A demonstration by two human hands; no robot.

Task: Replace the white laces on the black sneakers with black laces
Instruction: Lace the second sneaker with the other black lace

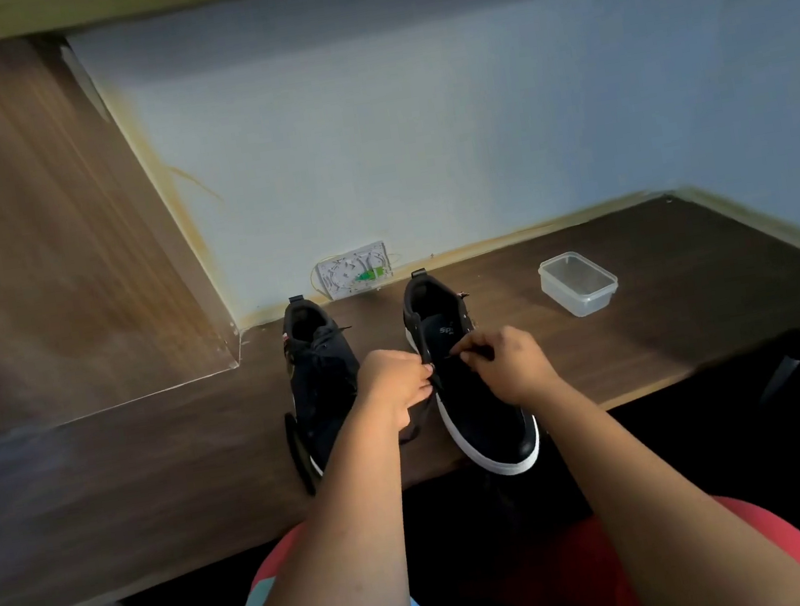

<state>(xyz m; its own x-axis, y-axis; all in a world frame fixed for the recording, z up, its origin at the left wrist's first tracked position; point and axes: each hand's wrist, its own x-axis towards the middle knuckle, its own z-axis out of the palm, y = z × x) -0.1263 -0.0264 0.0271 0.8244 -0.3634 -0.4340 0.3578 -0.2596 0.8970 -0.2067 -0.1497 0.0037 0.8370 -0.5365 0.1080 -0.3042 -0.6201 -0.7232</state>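
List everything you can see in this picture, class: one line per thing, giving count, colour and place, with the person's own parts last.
sneakers: two, black with white soles, side by side on the desk
black lace: one seen, black, on the right-hand sneaker, pinched by both hands
plastic container: one, clear, on the desk right of the sneakers
wall box: one, white, on the wall behind the sneakers
desk: one, dark brown wood
left hand: one, at the sneaker's left side
right hand: one, over the sneaker

- Dark wooden desk [654, 348], set against wall.
- Left sneaker [320, 392] and right sneaker [477, 415] side by side, toes at near edge.
- Clear plastic tub [578, 283] to the right, apart.
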